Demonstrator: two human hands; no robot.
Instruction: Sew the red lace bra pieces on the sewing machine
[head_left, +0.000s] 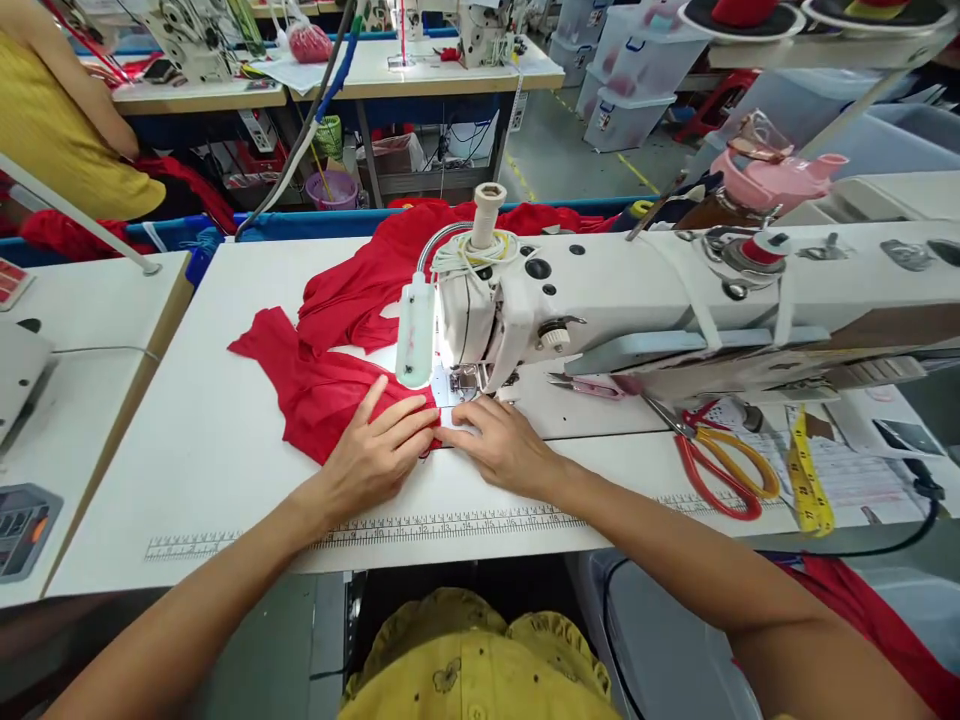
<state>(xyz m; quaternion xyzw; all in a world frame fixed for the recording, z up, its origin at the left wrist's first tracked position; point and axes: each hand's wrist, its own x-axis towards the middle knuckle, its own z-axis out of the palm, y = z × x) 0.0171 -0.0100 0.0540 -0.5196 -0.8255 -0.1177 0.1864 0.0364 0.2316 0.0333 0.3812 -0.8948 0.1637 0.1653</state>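
Note:
Red fabric (322, 400) lies bunched on the white table, its right edge close to the presser foot (466, 380) of a sewing machine (615, 290). My left hand (379, 450) rests flat on this fabric with the fingers stretched out and the thumb apart. Just right of it, in front of the presser foot, my right hand (499, 440) is closed, fingers bent together and thumb tip at the fabric's edge. What lies under its fingers is mostly hidden. A white lamp (415, 335) on a bendable neck lights the needle area.
Pink-handled snips (589, 387) lie under the machine arm. Scissors (724, 465) with red and orange handles and a yellow tape measure (808, 480) lie on the right over papers. A printed ruler (465, 522) runs along the front edge. Another person (67, 120) sits at the far left.

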